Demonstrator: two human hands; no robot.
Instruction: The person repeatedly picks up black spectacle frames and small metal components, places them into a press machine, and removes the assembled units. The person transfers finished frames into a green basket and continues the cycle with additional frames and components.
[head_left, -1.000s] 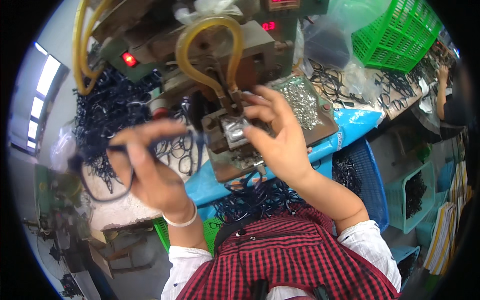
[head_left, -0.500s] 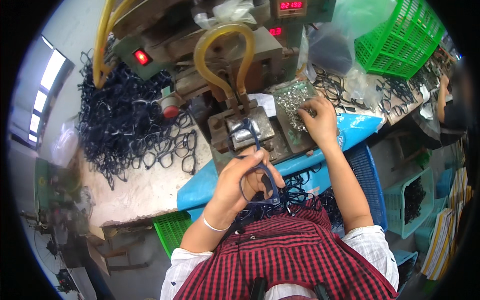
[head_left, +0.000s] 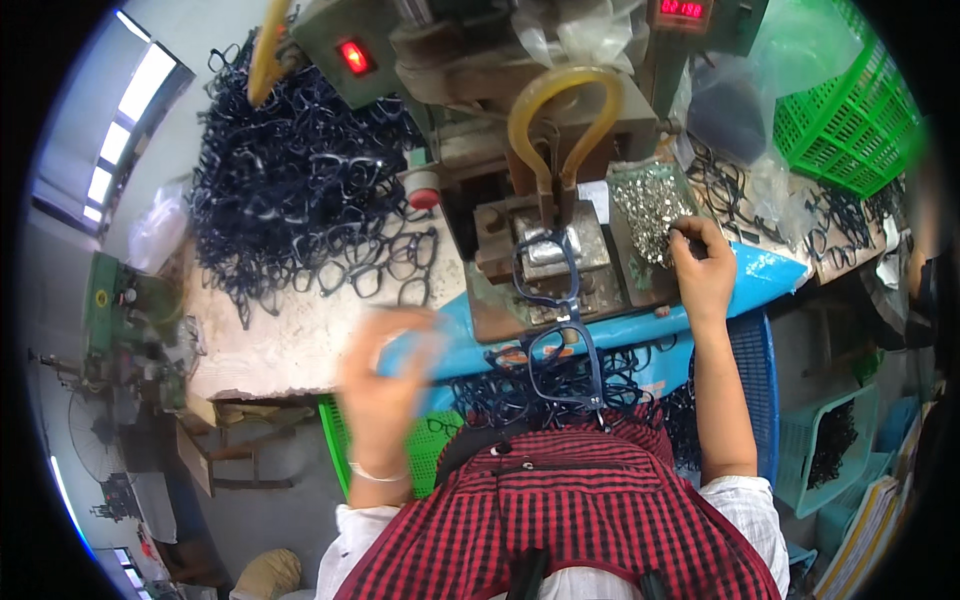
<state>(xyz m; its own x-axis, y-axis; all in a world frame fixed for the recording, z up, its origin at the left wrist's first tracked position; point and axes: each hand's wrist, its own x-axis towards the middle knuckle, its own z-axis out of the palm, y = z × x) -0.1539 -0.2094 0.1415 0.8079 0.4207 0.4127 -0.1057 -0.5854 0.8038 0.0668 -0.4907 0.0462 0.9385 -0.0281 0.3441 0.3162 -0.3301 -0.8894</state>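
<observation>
In the head view, a dark blue glasses frame (head_left: 566, 301) sits at the press (head_left: 590, 130), its upper rim over the shiny metal block (head_left: 547, 252) and its lower rim reaching toward the checked apron (head_left: 560, 500), with neither hand touching it. The left hand (head_left: 392, 365) is left of it, near the table edge, too blurred to tell whether it grasps anything. The right hand (head_left: 705, 262) is at the tray's small metal parts (head_left: 648, 210), fingers curled toward the thumb; whether a piece is pinched there cannot be told (the parts are tiny). With no hand steadying it, the frame could tip or slide if its overhanging rim were knocked, and might then tangle among the loose frames (head_left: 500, 395) beneath. A poor pinch could also drop a part onto the blue plastic sheet (head_left: 765, 275).
</observation>
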